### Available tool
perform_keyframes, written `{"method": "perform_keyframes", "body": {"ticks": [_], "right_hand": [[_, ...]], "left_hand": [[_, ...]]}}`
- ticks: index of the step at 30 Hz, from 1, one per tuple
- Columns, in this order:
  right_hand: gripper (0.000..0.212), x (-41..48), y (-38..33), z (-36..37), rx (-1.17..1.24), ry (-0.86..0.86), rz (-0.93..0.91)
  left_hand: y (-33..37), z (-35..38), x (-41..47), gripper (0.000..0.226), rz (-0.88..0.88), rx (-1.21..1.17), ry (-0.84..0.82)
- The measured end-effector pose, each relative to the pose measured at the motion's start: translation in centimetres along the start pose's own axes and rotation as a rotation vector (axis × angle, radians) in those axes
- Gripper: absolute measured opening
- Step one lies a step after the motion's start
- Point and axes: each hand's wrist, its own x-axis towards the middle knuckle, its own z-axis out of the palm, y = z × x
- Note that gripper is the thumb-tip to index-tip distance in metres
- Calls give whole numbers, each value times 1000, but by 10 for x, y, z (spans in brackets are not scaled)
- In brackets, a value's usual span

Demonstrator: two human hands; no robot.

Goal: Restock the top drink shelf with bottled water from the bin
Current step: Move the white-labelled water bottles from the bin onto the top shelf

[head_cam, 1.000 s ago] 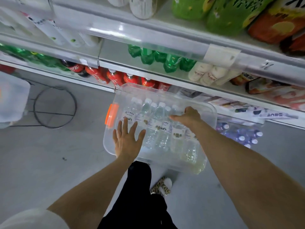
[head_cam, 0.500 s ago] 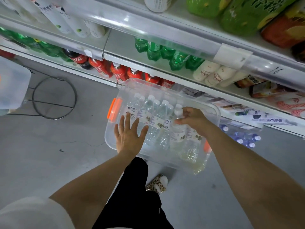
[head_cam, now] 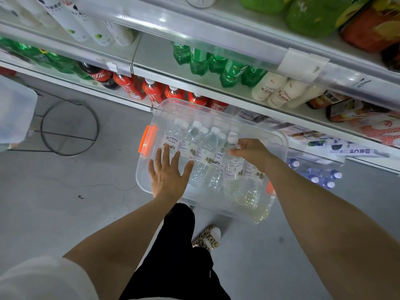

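The clear plastic bin with orange latches sits on the grey floor in front of the drink shelves. Bottled water lies in a row inside it. The right hand holds one water bottle near its white cap, grip pinching the neck, the bottle raised above the others. The left hand rests flat at the bin's near-left corner, fingers spread. Green soda bottles and red bottles fill the shelves behind.
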Motion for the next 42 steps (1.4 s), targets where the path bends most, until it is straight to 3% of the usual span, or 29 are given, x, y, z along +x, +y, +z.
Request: {"method": "perform_keyframes", "body": {"ticks": [3, 6, 11, 16, 17, 21, 26, 29, 33, 36, 39, 42], "right_hand": [[58, -1, -1, 2, -34, 11, -11], [57, -4, -6, 10, -220, 79, -54], [71, -5, -13, 24, -275, 89, -102], [23, -8, -20, 13, -133, -159, -11], [21, -7, -21, 9, -84, -212, 21], [47, -10, -15, -6, 4, -280, 36], [64, -10, -12, 10, -124, -101, -50], [68, -10, -11, 18, -155, -72, -70], [71, -13, -5, 5, -141, -229, -42], [66, -13, -5, 1, -124, -247, -43], [59, -10, -5, 6, -100, -110, -53], [67, -9, -2, 14, -140, 89, -57]], "left_hand": [[0, 0, -1, 89, -1, 1, 0], [1, -1, -1, 91, 0, -5, -1], [0, -2, -1, 93, 1, -18, -9], [0, -1, -1, 91, 7, -21, -2], [0, -1, -1, 91, 6, -21, -2], [-1, 0, 0, 91, 5, -18, -1], [-1, -1, -1, 89, 8, -26, -6], [-1, -2, -1, 89, 10, -38, -7], [0, -2, -1, 88, 12, -29, -7], [0, -2, -1, 88, 11, -30, -4], [-1, -1, -1, 89, 12, -29, -4], [-1, -1, -1, 89, 8, -27, -5]]}}
